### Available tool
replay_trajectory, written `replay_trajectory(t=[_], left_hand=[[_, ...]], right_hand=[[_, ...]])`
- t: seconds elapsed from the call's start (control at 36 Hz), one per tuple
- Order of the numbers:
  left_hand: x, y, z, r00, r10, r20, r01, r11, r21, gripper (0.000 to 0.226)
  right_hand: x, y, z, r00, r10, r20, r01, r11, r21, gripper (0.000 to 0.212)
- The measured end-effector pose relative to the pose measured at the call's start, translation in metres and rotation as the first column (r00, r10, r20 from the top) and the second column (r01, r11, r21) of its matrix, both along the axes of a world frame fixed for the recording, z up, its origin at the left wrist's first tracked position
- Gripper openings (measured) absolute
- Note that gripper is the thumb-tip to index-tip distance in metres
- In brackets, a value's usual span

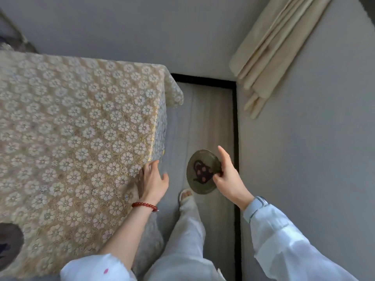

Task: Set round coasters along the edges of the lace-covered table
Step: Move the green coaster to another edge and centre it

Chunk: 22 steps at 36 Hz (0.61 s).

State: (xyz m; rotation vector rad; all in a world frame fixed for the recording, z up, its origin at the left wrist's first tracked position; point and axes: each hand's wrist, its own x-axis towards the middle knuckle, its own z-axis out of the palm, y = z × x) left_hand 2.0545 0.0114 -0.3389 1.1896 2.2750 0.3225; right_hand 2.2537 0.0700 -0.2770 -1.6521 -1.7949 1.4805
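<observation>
A round dark-green coaster with a dark teapot picture is held over the floor, to the right of the table, in my right hand, thumb on its face and forefinger raised. My left hand rests with spread fingers on the right edge of the lace-covered table, holding nothing. Another dark round coaster lies on the table at its near left, cut off by the frame edge.
A narrow strip of floor runs between the table and the grey wall on the right. Beige curtains hang at the upper right. My leg and sandalled foot stand in that strip.
</observation>
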Motion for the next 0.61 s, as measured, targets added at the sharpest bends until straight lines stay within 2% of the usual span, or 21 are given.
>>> replay_trajectory(t=[0.11,0.19,0.25,0.36,0.42,0.53,0.61], left_hand=[[-0.031,0.042,-0.006,0.988,0.151,0.025,-0.152,0.988,0.010,0.049],[-0.052,0.058,-0.008,0.968,0.250,-0.010,-0.250,0.968,0.000,0.044],[-0.066,0.063,-0.010,0.944,0.330,0.015,-0.329,0.944,-0.026,0.049],[-0.090,0.055,-0.017,0.864,0.503,0.010,-0.502,0.863,-0.057,0.056],[-0.097,0.044,-0.023,0.819,0.574,-0.017,-0.573,0.815,-0.083,0.059],[-0.097,0.020,-0.039,0.731,0.674,-0.105,-0.681,0.712,-0.170,0.061],[-0.085,0.013,-0.051,0.662,0.743,-0.102,-0.747,0.640,-0.181,0.056]], right_hand=[[-0.040,0.065,-0.001,0.987,0.149,-0.062,-0.154,0.984,-0.088,0.081],[-0.074,0.100,-0.006,0.970,0.240,-0.048,-0.244,0.961,-0.127,0.071],[-0.102,0.120,-0.011,0.956,0.292,-0.021,-0.292,0.949,-0.118,0.062],[-0.164,0.141,-0.022,0.906,0.424,-0.017,-0.421,0.894,-0.150,0.048],[-0.195,0.144,-0.028,0.872,0.484,-0.067,-0.488,0.852,-0.191,0.046],[-0.245,0.142,-0.045,0.855,0.468,-0.224,-0.518,0.792,-0.322,0.041],[-0.264,0.144,-0.065,0.831,0.516,-0.210,-0.556,0.743,-0.372,0.040]])
